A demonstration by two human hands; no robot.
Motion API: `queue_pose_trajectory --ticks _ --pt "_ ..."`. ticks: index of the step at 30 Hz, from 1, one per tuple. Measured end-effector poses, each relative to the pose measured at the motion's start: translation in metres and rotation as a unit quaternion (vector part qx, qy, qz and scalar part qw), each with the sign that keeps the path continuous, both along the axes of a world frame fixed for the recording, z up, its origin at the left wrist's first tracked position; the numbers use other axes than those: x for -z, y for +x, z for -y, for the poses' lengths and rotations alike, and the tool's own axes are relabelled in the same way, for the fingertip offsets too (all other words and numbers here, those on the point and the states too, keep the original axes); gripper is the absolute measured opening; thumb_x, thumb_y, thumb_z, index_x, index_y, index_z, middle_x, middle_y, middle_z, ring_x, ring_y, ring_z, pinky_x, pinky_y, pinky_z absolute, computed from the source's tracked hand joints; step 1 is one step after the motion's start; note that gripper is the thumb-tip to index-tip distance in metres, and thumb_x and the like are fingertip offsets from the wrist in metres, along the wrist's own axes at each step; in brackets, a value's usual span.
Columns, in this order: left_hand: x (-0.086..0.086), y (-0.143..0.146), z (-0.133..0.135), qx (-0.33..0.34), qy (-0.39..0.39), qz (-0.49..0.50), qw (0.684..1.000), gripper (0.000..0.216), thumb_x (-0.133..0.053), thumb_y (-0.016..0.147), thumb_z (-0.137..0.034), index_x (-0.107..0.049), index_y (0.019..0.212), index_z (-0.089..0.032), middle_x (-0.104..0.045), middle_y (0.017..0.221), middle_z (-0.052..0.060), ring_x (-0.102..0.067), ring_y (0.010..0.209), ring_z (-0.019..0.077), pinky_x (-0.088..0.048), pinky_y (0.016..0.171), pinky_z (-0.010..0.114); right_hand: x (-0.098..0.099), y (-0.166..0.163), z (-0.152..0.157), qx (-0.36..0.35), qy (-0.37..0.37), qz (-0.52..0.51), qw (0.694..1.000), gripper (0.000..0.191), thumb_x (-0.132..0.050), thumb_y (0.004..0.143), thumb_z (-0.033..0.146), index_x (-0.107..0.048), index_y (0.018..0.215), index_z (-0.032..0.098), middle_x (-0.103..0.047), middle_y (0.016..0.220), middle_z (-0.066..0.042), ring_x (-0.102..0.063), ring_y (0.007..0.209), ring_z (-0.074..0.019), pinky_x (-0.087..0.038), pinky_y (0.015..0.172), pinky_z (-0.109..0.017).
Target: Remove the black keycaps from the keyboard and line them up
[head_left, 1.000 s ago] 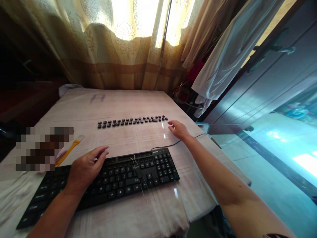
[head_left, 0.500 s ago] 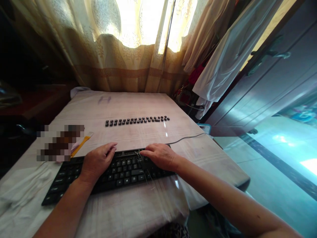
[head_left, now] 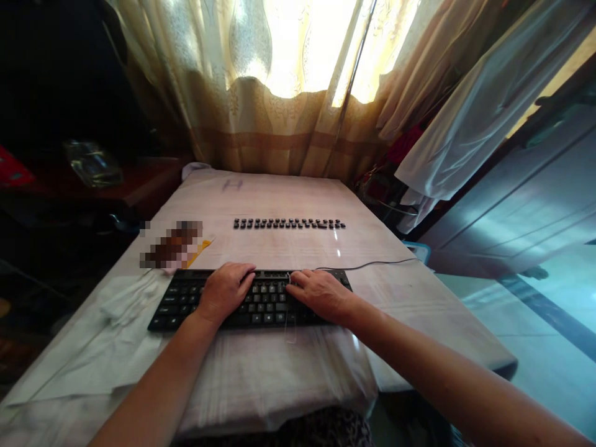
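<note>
A black keyboard (head_left: 265, 317) lies across the table in front of me. My left hand (head_left: 227, 289) rests on its left-centre part, fingers stretched toward the far edge and thumb a little apart. Over the right-hand part, my right hand (head_left: 321, 293) pinches a thin wire keycap puller (head_left: 291, 332) between thumb and fingers. The wire tips show by the fingertips at the far row of keys; its other end hangs toward me past the near edge. My palm hides the keys beneath it. Beyond the keyboard, loose black keycaps (head_left: 288, 223) stand in two neat rows.
A pale cloth covers the table (head_left: 410, 310). A thin cable (head_left: 372, 264) runs right from the keyboard. On the left are a blurred-out item (head_left: 170, 248), a yellow strip (head_left: 199, 253) and crumpled white cloth (head_left: 116, 316). Curtains (head_left: 261, 146) hang behind; a door (head_left: 526, 186) stands right.
My view has shifted, so the table and keyboard appear farther right and smaller. Both hands stay over the keyboard, and the right still pinches the wire puller.
</note>
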State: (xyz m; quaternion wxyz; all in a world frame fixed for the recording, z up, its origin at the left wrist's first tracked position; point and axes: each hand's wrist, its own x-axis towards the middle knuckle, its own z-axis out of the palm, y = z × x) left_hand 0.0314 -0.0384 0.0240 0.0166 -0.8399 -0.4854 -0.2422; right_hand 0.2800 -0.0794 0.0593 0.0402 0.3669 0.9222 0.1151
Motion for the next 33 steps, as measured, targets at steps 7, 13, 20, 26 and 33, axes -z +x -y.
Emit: queue_pose_trajectory --ticks 7,13,20,26,33 --pt "0.002 0.001 0.007 0.008 0.001 0.018 1.000 0.022 -0.052 0.093 -0.025 -0.071 0.102 -0.020 -0.076 0.095 0.007 -0.069 0.090 0.0228 -0.054 0.083 0.035 0.020 0.008 -0.003 0.000 0.031 -0.038 0.999 0.017 -0.048 0.096 0.012 -0.062 0.105 0.015 -0.067 0.111 -0.013 -0.065 0.087 -0.0226 -0.053 0.070 -0.033" --pt "0.003 -0.002 0.011 -0.004 0.011 0.032 0.999 0.021 -0.052 0.093 -0.025 -0.071 0.101 -0.020 -0.076 0.095 0.006 -0.070 0.089 0.0223 -0.053 0.082 0.036 0.030 0.015 -0.002 0.043 0.034 -0.170 0.984 0.012 -0.051 0.093 0.018 -0.059 0.102 0.019 -0.071 0.102 -0.010 -0.068 0.089 -0.0227 -0.053 0.075 -0.032" --pt "0.002 -0.010 0.017 -0.004 0.048 0.050 0.998 0.026 -0.047 0.095 -0.026 -0.072 0.097 -0.019 -0.077 0.092 0.008 -0.071 0.086 0.0233 -0.053 0.081 0.038 0.031 0.027 -0.001 0.225 -0.012 -0.582 0.781 0.031 -0.044 0.092 0.035 -0.050 0.119 0.020 -0.071 0.093 -0.007 -0.067 0.071 -0.0188 -0.055 0.068 -0.034" --pt "0.002 -0.002 0.031 0.046 0.073 0.055 0.995 0.030 -0.048 0.095 -0.036 -0.070 0.108 -0.020 -0.076 0.104 0.010 -0.069 0.101 0.0257 -0.050 0.094 0.043 0.036 0.057 -0.013 0.306 -0.068 -0.750 0.583 0.041 -0.062 0.074 0.055 -0.053 0.092 0.020 -0.071 0.081 -0.006 -0.067 0.067 -0.0192 -0.053 0.053 -0.029" --pt "0.018 0.002 0.037 0.106 0.050 -0.032 0.993 0.065 -0.061 0.082 -0.059 -0.056 0.135 -0.021 -0.058 0.139 0.013 -0.053 0.129 0.0332 -0.032 0.113 0.055 0.048 0.067 -0.014 0.314 -0.074 -0.725 0.608 0.037 -0.064 0.071 0.056 -0.052 0.079 0.022 -0.068 0.072 -0.003 -0.069 0.066 -0.0209 -0.056 0.054 -0.031"
